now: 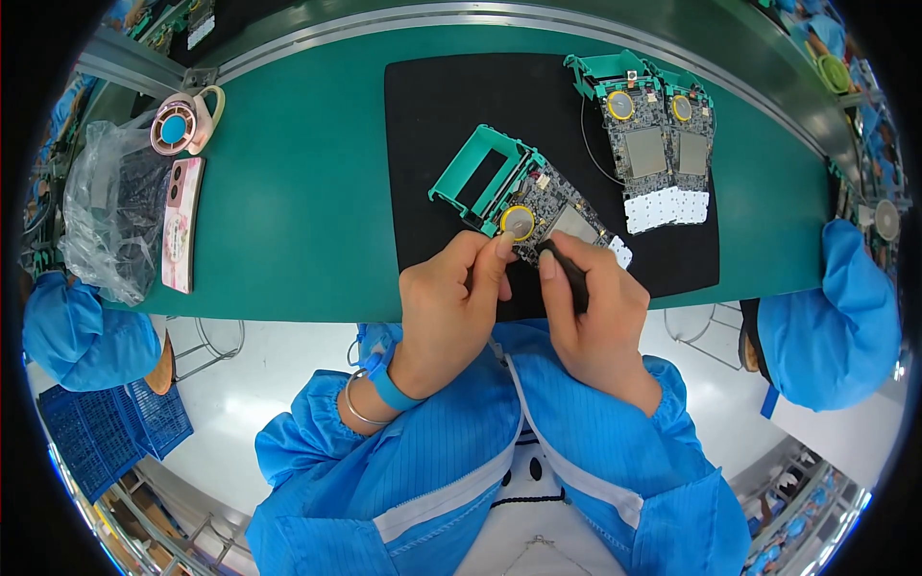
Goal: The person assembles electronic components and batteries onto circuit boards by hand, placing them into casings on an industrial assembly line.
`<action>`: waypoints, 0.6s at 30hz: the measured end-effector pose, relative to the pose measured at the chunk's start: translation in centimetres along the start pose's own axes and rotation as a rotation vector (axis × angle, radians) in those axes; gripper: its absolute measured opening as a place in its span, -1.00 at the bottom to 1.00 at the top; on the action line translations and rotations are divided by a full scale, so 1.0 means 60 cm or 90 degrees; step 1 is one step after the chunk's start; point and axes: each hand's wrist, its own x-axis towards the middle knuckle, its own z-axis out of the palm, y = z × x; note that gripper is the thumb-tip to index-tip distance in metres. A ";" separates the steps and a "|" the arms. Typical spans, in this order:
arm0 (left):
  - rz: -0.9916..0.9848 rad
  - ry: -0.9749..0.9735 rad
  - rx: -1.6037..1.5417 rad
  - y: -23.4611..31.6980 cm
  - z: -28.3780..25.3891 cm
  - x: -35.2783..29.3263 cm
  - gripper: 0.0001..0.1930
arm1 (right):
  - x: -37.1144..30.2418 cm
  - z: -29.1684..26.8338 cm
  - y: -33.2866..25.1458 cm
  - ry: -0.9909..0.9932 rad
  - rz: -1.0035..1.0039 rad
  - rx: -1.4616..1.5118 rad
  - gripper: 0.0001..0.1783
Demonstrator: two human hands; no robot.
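Observation:
My left hand (449,293) pinches the near edge of a circuit board (543,197), its thumb beside a round coin cell (517,223) with a yellow rim. A green plastic frame (480,168) is joined to the board's far left end. The board is tilted, raised over a black mat (451,106). In my right hand (600,312) is a dark tool (574,278) with a black handle, gripped in the fist by the board's near edge. The tool's tip is hidden. A white keypad strip (620,252) shows at the board's right end.
Two similar boards (645,154) with green frames lie side by side at the mat's right. On the green table (288,192), to the left, are a clear plastic bag (115,211), a phone (182,226) and a pink cup (192,125). Co-workers' blue sleeves (831,326) flank both sides.

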 end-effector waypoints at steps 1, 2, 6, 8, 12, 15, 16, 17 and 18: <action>-0.002 0.000 -0.004 -0.002 0.000 -0.001 -0.81 | -0.001 0.001 0.000 -0.001 0.000 0.000 -0.75; -0.003 -0.001 -0.009 -0.002 0.001 0.000 -0.82 | -0.001 0.003 0.001 0.019 -0.001 0.012 -0.78; 0.002 0.000 0.000 -0.003 0.001 -0.001 -0.82 | 0.005 0.007 -0.002 0.026 -0.094 0.029 -0.78; 0.009 0.010 -0.015 -0.009 0.004 -0.001 -0.81 | 0.003 0.017 0.006 0.023 -0.083 0.006 -0.78; 0.009 -0.003 -0.002 -0.006 0.002 0.000 -0.81 | 0.003 0.029 0.011 0.054 -0.069 0.010 -0.78; 0.019 0.005 -0.020 -0.011 0.004 -0.001 -0.81 | 0.004 0.032 0.015 0.070 -0.102 0.011 -0.78; 0.018 0.007 -0.013 -0.010 0.004 -0.001 -0.81 | 0.003 0.034 0.017 0.069 -0.103 0.012 -0.78; 0.018 0.007 -0.006 -0.009 0.004 -0.001 -0.81 | 0.002 0.035 0.019 0.075 -0.107 0.020 -0.78; 0.018 0.007 -0.007 -0.009 0.004 0.000 -0.81 | 0.001 0.036 0.021 0.081 -0.111 0.028 -0.78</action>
